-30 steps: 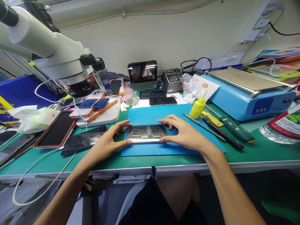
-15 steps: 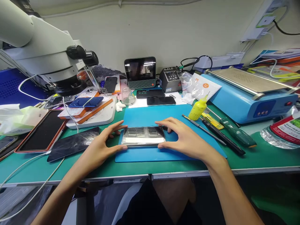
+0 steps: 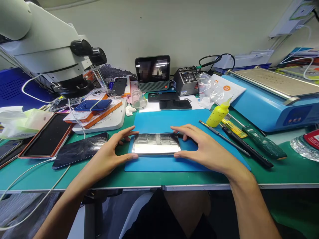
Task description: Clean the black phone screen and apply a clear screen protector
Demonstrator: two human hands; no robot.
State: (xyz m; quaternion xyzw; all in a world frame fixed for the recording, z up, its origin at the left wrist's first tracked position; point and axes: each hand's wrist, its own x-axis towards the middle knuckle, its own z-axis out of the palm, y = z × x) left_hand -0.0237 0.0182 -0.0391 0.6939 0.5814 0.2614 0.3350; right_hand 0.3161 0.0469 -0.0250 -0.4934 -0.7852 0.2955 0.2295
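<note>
Blue silicone is covering the middle of the bench: the work mat is serving as the landmark. Far to the left of the mat, a microscope is hanging over a white base piled with orange-edged phone boxes. Just off the mat's left edge, a dark cracked screen panel is lying flat beside an orange-framed tablet.

At the mat's left edge the left hand is spreading open, thumb and fingertips pressing the left end of a phone, not closing around it. That phone is lying flat on the near half of the mat, its glossy face up and reflecting ceiling lights. On the mat's right half the right hand is cupping the phone's right end, thumb at the near edge and fingers at the far edge, in a loose hold.

Beyond the mat's far edge, two dark phones are lying on white paper, with a small display standing behind them. Right of the mat, a yellow squeeze bottle is standing near its far corner, screwdrivers are lying on the green table, and a blue heating machine is sitting farther right.
</note>
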